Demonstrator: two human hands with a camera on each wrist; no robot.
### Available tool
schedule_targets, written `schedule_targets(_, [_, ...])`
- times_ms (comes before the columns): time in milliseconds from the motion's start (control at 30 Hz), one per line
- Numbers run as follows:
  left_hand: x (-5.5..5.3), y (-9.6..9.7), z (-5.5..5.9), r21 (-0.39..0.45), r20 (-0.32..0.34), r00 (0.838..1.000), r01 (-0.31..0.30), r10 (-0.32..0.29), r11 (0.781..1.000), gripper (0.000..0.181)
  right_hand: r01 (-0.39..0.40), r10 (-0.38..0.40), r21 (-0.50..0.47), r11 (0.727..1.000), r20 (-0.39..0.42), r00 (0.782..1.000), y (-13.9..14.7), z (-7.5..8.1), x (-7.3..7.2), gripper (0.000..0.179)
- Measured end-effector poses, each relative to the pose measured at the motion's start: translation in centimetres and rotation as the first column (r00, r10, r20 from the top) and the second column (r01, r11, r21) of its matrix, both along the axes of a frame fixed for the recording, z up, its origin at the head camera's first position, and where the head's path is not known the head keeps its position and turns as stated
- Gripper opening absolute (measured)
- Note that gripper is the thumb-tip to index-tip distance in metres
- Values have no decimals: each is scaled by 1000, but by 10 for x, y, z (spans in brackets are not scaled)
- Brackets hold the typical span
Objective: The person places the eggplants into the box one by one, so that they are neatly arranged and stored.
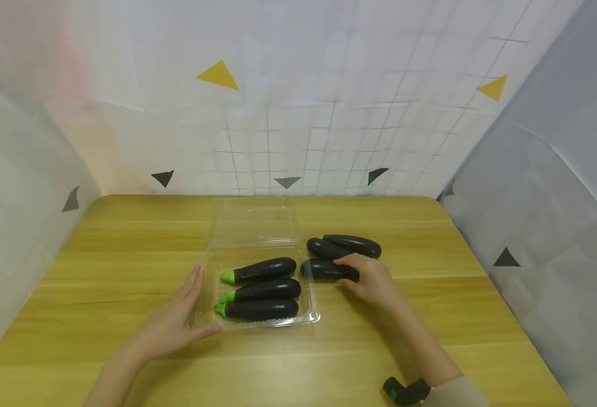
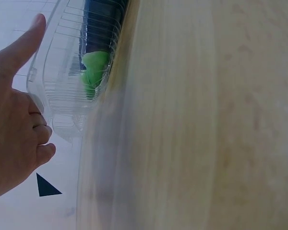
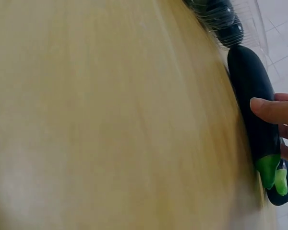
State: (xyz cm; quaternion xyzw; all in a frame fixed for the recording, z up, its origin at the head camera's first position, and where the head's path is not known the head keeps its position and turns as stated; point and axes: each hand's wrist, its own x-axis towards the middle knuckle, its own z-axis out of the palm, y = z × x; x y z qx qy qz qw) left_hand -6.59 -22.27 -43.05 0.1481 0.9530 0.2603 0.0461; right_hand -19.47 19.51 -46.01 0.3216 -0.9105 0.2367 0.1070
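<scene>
Sheeted walls [image 1: 176, 130] around a wooden table [image 1: 288, 367] suggest a booth.

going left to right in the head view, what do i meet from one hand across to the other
Left hand → clear box with three eggplants inside → the eggplant held by the right hand → right hand.
</scene>
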Motion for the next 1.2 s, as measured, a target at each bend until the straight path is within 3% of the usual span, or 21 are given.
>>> schedule_targets(133, [0,0,1,-2,4,1000,-1,1,1000,111,7,-6,33,999,-20,1000,0,-2,2,43])
schedule_targets(300, [-1,0,1,-4,8,1000,0,0,1000,111,39,-39,-1,999,-16,999,3,2,6,44])
schedule_targets(667, [-1,0,2,1,2,1000,3,-3,1000,111,40,-52,-80,996,-149,987,17,30,14,48])
schedule_targets(900, [1,-1,1,-1,3,1000,3,-3,1000,111,29,-39,-76,997,-131,991,14,43,23,48])
schedule_targets(1200, [0,0,0,-7,5,1000,0,0,1000,111,-32,19,-67,997,-185,982,-6,63,29,49])
